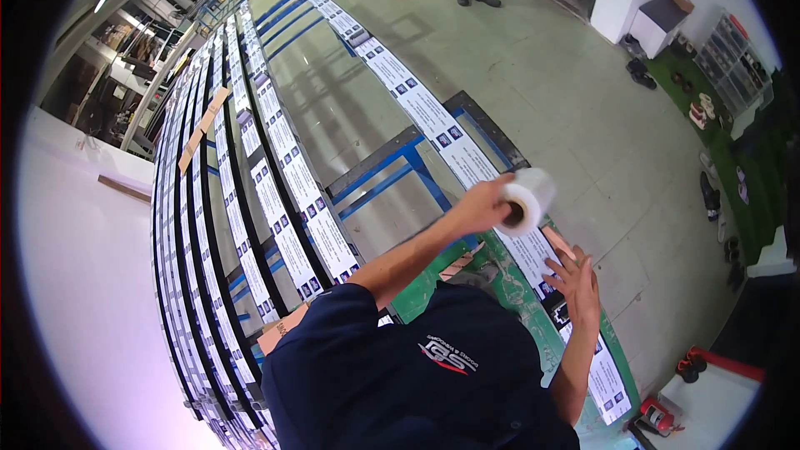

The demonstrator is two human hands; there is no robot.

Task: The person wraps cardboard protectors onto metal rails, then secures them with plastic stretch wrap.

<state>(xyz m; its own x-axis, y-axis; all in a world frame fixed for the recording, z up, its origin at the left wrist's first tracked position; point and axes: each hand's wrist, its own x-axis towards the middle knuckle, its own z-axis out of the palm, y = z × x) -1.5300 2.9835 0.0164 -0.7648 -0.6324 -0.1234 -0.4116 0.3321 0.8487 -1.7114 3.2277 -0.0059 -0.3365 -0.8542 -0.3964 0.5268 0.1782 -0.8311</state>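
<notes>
White roll — in left grip; right grip spread.

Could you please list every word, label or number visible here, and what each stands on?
I won't copy wording; this is where print shows.
Dark navy fabric shirt: white-and-red chest lettering.
Long straight white profile with blue squares, right of the others: printed lines, too small to read.
Similar long white profiles, at left: likewise too small.
Flat orange-brown cardboard piece beside the shirt: small dark lettering.
</notes>
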